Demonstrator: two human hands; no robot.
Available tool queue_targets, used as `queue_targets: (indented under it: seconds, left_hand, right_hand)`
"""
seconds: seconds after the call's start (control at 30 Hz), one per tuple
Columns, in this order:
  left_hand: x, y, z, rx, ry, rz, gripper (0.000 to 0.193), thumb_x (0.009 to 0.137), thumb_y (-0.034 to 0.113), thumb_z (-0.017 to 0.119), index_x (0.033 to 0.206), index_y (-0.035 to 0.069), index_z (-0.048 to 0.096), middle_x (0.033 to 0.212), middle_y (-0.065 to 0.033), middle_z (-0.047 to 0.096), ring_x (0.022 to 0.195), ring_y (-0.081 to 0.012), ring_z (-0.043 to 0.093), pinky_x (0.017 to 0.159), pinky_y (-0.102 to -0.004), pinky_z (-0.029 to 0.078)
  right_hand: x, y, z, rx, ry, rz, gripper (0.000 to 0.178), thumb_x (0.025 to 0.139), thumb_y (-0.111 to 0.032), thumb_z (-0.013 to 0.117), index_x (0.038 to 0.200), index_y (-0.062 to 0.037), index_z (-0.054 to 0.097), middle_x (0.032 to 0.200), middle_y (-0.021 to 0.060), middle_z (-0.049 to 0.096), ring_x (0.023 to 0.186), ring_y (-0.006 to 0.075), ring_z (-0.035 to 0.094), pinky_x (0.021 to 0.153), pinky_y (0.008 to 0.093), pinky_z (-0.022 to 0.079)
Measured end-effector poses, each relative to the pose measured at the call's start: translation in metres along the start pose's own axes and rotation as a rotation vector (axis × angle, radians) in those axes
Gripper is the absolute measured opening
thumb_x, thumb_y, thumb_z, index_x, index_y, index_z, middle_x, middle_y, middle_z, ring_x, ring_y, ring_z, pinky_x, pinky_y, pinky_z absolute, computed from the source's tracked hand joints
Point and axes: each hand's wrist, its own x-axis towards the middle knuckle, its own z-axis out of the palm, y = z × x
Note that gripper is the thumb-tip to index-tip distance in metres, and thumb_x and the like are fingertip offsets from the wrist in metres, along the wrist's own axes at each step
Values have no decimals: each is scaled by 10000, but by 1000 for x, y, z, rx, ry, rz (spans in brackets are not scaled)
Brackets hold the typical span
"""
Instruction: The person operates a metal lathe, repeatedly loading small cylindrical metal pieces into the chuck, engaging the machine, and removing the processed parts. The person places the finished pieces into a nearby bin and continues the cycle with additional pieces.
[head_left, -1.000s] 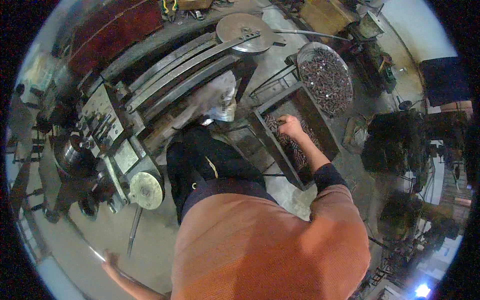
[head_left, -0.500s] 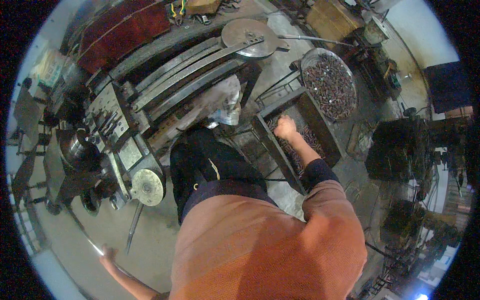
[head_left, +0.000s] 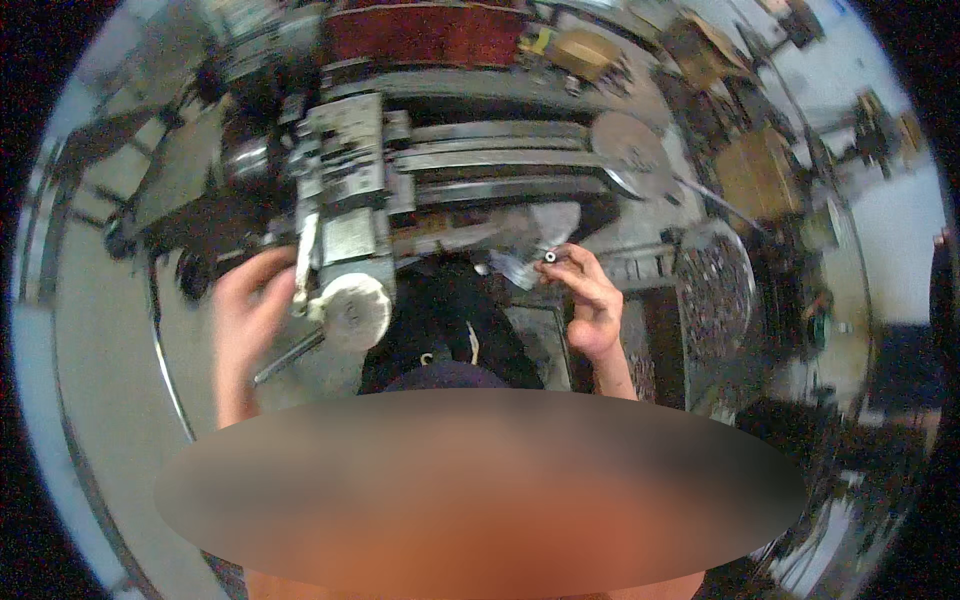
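Between the thumb and fingers of my right hand is a small metal tube, its pale ring-shaped end showing. This hand is raised in front of me, to the right of my lap. My left hand is smeared by motion beside the carriage of a lathe-like machine. Its fingers are near a small handle and left of a round pale handwheel; whether they touch the handle I cannot tell.
Long metal rails run rightward to a round plate with a lever. On the right stand a dark metal box of small parts and a round pan full of them. A bent metal bar rises at left.
My right hand has come out of the metal box, now holding a small tube. My left hand has left the long bar and moved up beside the carriage. The view has turned.
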Motion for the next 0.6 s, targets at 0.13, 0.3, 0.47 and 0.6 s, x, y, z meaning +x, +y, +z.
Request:
queue_targets:
  seconds: [0.13,0.3,0.47,0.6]
  left_hand:
    - [25,43,75,-449,-346,154,288,884,229,502,823,-30,613,699,-84,631,642,-136,605,621,-264,478]
    - [17,48,110,-1208,-723,-198,387,912,361,441,886,-7,559,726,-123,626,629,-184,618,599,-275,495]
    - [11,33,105,-1269,-533,-96,313,879,299,527,861,-6,594,695,-87,620,570,-139,585,550,-270,483]
    - [13,28,86,-591,-321,22,319,858,301,553,778,3,633,621,-46,607,551,-92,548,523,-244,440]
  right_hand:
    - [39,-18,49,101,-136,-143,782,724,-629,547,1022,93,582,1135,221,480,1040,317,508,906,388,390]
    - [55,-25,77,161,-171,-176,747,705,-629,563,1020,46,608,1110,223,509,1066,330,490,915,411,367]
    - [63,-28,90,113,-224,-169,686,720,-580,592,1010,41,606,1107,218,512,1000,340,530,847,394,420]
    - [76,-38,97,-351,-279,-379,378,661,-280,622,920,-4,625,973,202,573,848,326,588,723,345,478]
